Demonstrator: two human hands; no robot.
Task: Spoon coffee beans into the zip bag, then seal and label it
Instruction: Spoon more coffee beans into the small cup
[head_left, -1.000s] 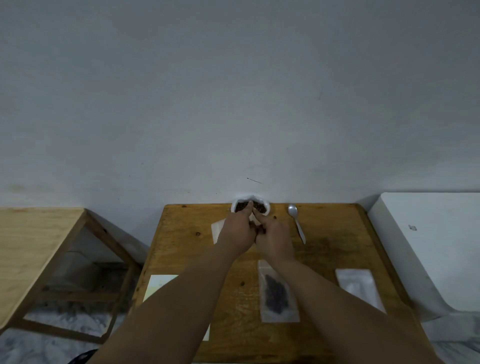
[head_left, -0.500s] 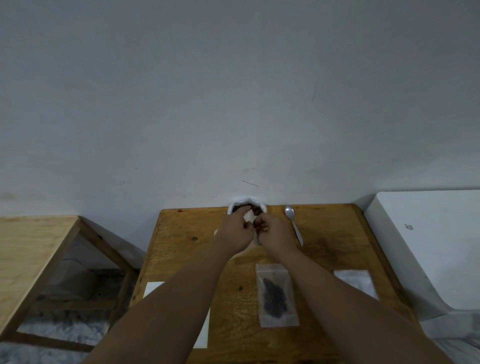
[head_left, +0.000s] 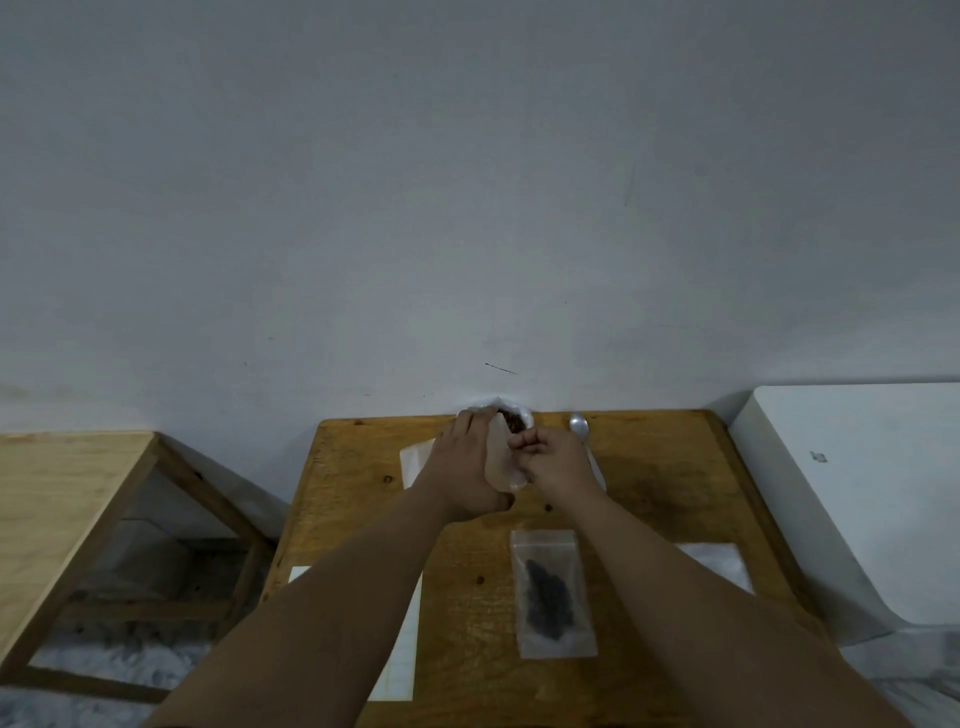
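Observation:
My left hand (head_left: 465, 470) holds a small clear zip bag (head_left: 500, 465) upright at the far middle of the wooden table (head_left: 353, 499). My right hand (head_left: 558, 462) has its fingertips pinched together at the bag's right edge. Just behind the hands, against the wall, stands a white bowl of coffee beans (head_left: 517, 420). A metal spoon (head_left: 578, 425) lies to the right of the bowl, its handle hidden behind my right hand. A flat zip bag with dark beans inside (head_left: 553, 592) lies nearer to me between my forearms.
An empty clear bag (head_left: 719, 564) lies at the right, partly under my right arm. A white sheet (head_left: 402, 649) lies near left, and another pale sheet (head_left: 414, 457) behind my left hand. A second wooden table (head_left: 62, 509) stands left, a white block (head_left: 857, 493) right.
My hands were bunched together in front of the bowl. They have drawn slightly apart, and the clear bag now shows upright between them.

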